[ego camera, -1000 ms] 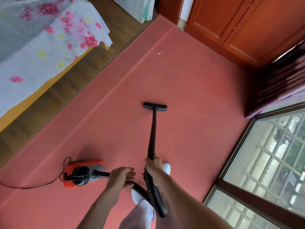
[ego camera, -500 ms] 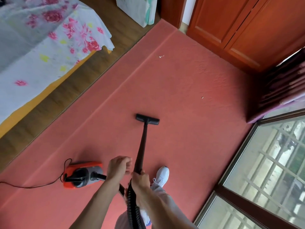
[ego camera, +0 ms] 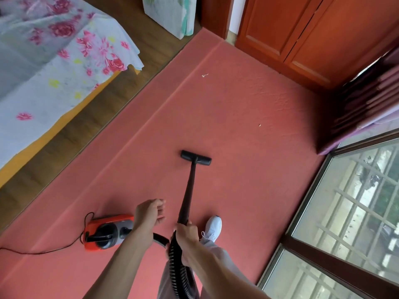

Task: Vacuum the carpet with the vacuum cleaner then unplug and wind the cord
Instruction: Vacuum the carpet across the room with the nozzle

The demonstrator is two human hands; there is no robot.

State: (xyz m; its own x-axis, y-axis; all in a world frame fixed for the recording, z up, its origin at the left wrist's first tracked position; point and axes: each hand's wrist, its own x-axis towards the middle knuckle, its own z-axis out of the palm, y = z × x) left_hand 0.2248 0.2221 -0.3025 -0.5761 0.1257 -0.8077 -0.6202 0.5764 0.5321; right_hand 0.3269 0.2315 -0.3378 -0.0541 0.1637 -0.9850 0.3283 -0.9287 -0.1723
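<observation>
A red and grey canister vacuum cleaner [ego camera: 108, 231] sits on the salmon-red carpet [ego camera: 237, 104] at lower left. Its black cord [ego camera: 38, 252] trails off the left edge. My right hand [ego camera: 186, 234] grips the lower end of the black wand [ego camera: 189, 190], where the ribbed hose [ego camera: 177, 270] joins it. The black floor nozzle [ego camera: 196, 158] rests flat on the carpet ahead of me. My left hand [ego camera: 150, 212] hovers above the canister with its fingers spread and holds nothing.
A bed with a floral sheet [ego camera: 47, 72] stands at upper left on a wooden floor strip [ego camera: 90, 124]. Wooden cabinet doors [ego camera: 302, 33] fill the far right, a glass door [ego camera: 356, 212] the right. Small white scraps [ego camera: 204, 75] lie on the carpet. My white shoe [ego camera: 212, 226] stands beside the wand.
My left hand has let go of the hose and opened. The nozzle was drawn back toward me, then pushed slightly to the right. My right hand kept its grip.
</observation>
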